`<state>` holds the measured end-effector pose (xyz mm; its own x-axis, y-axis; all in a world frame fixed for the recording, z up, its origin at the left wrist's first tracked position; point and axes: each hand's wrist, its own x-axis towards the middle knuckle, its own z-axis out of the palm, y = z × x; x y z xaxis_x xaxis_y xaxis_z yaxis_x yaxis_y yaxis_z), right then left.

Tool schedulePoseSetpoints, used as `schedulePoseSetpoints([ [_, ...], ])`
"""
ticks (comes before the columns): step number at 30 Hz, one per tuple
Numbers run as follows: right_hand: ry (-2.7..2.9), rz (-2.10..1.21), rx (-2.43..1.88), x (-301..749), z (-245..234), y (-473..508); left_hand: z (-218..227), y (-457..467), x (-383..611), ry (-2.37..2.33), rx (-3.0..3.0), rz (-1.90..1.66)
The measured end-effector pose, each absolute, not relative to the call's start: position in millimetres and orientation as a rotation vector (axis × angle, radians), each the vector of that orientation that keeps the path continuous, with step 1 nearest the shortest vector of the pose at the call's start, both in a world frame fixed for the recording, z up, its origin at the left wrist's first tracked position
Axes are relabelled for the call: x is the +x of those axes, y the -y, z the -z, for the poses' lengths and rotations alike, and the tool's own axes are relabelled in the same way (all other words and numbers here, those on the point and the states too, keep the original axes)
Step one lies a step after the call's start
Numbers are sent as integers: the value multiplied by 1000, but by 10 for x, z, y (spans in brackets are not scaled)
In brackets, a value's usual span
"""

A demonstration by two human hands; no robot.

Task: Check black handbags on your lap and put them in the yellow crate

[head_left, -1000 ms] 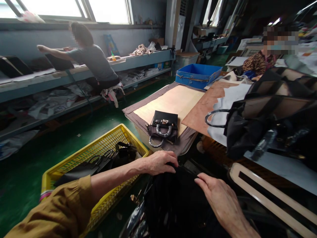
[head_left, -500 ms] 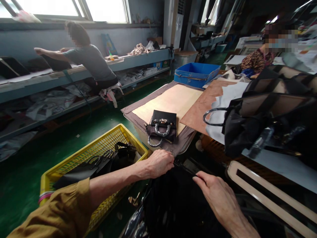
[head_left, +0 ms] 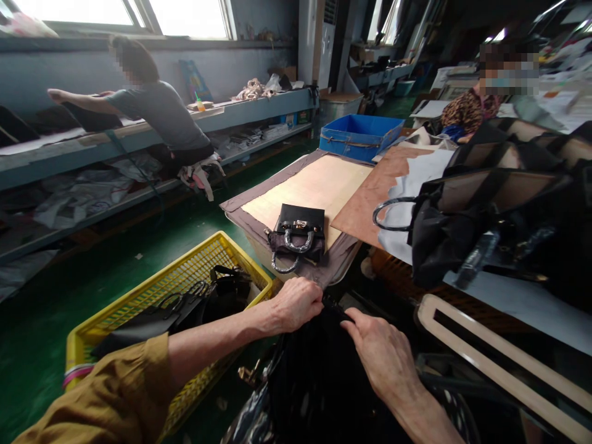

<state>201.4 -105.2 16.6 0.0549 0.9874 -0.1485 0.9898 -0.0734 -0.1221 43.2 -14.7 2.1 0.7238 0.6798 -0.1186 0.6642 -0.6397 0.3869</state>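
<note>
A black bag [head_left: 319, 382] with gold hardware lies low in front of me, partly in clear wrapping. My left hand [head_left: 296, 303] is closed on its top edge, fingers curled over the black material. My right hand [head_left: 382, 354] rests on the same edge close beside it, fingertips pinching the top rim. Ahead, a small black handbag [head_left: 298, 237] with wrapped handles lies on a padded work table [head_left: 319, 185].
A yellow crate [head_left: 152, 302] holding black bags stands at my left on the green floor. Large black bags [head_left: 490, 216] pile at the right; a blue bin [head_left: 358, 135] sits beyond the table. One person leans over the left bench, another sits far right.
My right hand has slid left along the bag's top edge until it nearly meets my left hand. The view has shifted slightly left.
</note>
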Motion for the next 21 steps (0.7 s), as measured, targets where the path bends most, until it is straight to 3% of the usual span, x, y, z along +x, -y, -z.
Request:
schedulePoseSetpoints([
  [21,-2168,370,2234,1894,-122,883,-103,167,468,-1077,2482,17],
])
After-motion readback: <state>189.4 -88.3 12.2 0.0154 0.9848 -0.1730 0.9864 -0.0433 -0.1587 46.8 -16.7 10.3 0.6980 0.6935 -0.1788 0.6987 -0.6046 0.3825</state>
